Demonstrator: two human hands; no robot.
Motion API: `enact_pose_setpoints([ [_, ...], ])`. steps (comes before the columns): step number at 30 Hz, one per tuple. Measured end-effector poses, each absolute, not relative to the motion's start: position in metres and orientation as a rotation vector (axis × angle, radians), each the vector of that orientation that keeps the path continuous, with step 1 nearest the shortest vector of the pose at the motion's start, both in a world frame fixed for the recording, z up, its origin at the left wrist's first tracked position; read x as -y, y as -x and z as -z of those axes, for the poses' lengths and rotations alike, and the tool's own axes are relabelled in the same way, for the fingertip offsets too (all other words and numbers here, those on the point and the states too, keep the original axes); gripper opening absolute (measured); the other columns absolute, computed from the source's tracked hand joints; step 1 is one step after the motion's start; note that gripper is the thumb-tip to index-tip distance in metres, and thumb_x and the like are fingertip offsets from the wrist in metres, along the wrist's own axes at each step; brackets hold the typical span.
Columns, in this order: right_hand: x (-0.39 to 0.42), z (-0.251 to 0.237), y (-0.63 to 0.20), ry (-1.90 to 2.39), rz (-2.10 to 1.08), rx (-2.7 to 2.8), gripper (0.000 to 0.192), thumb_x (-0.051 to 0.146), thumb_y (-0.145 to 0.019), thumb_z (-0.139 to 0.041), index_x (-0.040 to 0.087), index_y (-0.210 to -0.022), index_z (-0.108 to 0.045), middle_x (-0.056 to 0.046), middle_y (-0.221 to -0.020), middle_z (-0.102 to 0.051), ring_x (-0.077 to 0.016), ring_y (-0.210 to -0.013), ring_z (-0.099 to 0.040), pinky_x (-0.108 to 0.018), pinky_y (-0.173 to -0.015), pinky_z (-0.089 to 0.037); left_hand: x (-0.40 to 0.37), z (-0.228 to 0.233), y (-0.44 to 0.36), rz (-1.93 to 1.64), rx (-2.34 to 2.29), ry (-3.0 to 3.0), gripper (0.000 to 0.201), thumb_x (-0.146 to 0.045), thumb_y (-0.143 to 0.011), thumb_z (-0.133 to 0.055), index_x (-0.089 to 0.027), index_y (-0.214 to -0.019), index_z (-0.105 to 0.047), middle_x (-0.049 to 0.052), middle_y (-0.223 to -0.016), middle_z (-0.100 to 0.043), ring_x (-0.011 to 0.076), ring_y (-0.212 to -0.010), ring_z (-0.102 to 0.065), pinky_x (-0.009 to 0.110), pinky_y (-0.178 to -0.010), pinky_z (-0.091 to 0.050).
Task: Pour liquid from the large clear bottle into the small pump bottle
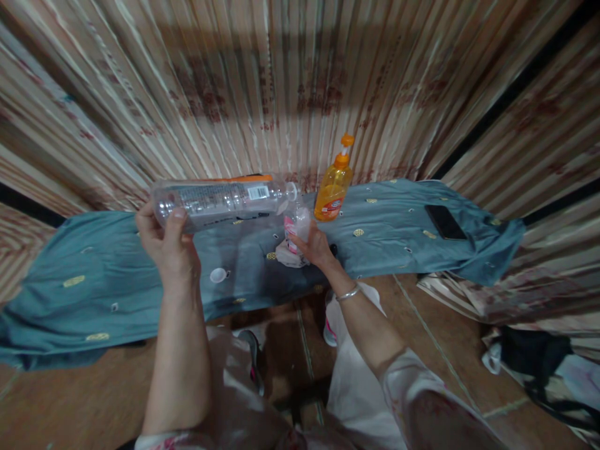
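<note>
My left hand (171, 240) is closed round the base of a large clear plastic bottle (225, 199). The bottle lies tilted almost level in the air, its mouth pointing right, with a barcode and an orange strip on its label. In my right hand (315, 242) is a small clear bottle with a pink label (293, 231), its top just below the large bottle's mouth. Whether the two bottles touch, I cannot tell. A crumpled pale cloth or bag (289, 255) lies under the small bottle. Behind my right hand stands an orange pump bottle (334, 194) holding orange liquid.
A green-blue cloth with yellow prints (140, 281) covers the long narrow table. On it are a round white cap (218, 275) and, at the right, a black phone (445, 222). Striped curtains (234, 94) hang behind. A dark bag (534, 353) lies at the lower right.
</note>
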State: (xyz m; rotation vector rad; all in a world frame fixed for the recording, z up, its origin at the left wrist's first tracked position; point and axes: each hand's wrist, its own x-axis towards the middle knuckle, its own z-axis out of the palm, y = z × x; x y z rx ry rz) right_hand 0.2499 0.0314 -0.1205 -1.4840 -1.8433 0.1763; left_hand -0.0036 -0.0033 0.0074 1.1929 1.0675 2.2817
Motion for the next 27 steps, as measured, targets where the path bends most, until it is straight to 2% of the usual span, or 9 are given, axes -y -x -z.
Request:
enact_pose_setpoints([
  [4, -0.0327, 0.1235, -0.2493, 1.481, -0.179, 1.869, 0.082, 0.06, -0.087, -0.051, -0.001, -0.137, -0.03, -0.027, -0.111, -0.066, -0.0319, -0.099, -0.068, -0.04, -0.079, -0.055, 0.0022, -0.0052, 0.0048, -2.293, -1.089, -1.231, 0.042, -0.039, -0.059, -0.072, -0.021, -0.092, -0.053, -0.002, -0.092, -0.056, 0.0125, -0.086, -0.057, 0.033, -0.082, -0.048],
  [9, -0.0339, 0.126, -0.2472, 1.483, -0.178, 1.854, 0.076, 0.059, -0.09, -0.047, 0.005, -0.14, -0.029, -0.025, -0.116, -0.064, -0.0314, -0.102, -0.067, -0.042, -0.083, -0.053, 0.0028, -0.0067, 0.0032, -2.306, -1.042, -1.186, 0.042, -0.035, -0.057, -0.073, -0.02, -0.091, -0.054, -0.002, -0.09, -0.056, 0.0113, -0.083, -0.056, 0.031, -0.077, -0.048],
  [14, -0.0329, 0.1226, -0.2486, 1.522, -0.188, 1.865, 0.081, 0.061, -0.087, -0.051, 0.0, -0.136, -0.03, -0.025, -0.107, -0.067, -0.0312, -0.098, -0.068, -0.038, -0.079, -0.054, 0.0026, -0.0066, 0.0044, -2.289, -1.056, -1.201, 0.042, -0.035, -0.057, -0.073, -0.021, -0.091, -0.055, -0.002, -0.091, -0.057, 0.0121, -0.084, -0.057, 0.032, -0.078, -0.049],
  [19, -0.0315, 0.1204, -0.2495, 1.511, -0.173, 1.874, 0.079, 0.061, -0.088, -0.049, 0.001, -0.135, -0.03, -0.022, -0.104, -0.069, -0.0286, -0.092, -0.07, -0.035, -0.075, -0.055, 0.0033, -0.0065, 0.0035, -2.297, -1.061, -1.184, 0.041, -0.034, -0.057, -0.073, -0.021, -0.092, -0.055, -0.002, -0.092, -0.06, 0.0125, -0.086, -0.059, 0.031, -0.078, -0.049],
  [23, -0.0317, 0.1225, -0.2494, 1.505, -0.112, 1.881, 0.082, 0.063, -0.088, -0.047, -0.001, -0.135, -0.029, -0.024, -0.104, -0.069, -0.0297, -0.094, -0.07, -0.036, -0.075, -0.055, 0.0043, -0.0078, 0.0021, -2.311, -1.07, -1.178, 0.04, -0.034, -0.057, -0.073, -0.02, -0.091, -0.055, -0.002, -0.09, -0.06, 0.0119, -0.084, -0.059, 0.03, -0.077, -0.049],
  [27, -0.0328, 0.1254, -0.2498, 1.483, -0.124, 1.874, 0.08, 0.064, -0.087, -0.047, 0.002, -0.135, -0.03, -0.022, -0.101, -0.069, -0.0304, -0.092, -0.07, -0.038, -0.073, -0.055, 0.0047, -0.0089, 0.0014, -2.305, -1.071, -1.189, 0.041, -0.035, -0.057, -0.073, -0.021, -0.09, -0.055, -0.003, -0.089, -0.06, 0.0117, -0.083, -0.059, 0.031, -0.077, -0.049],
])
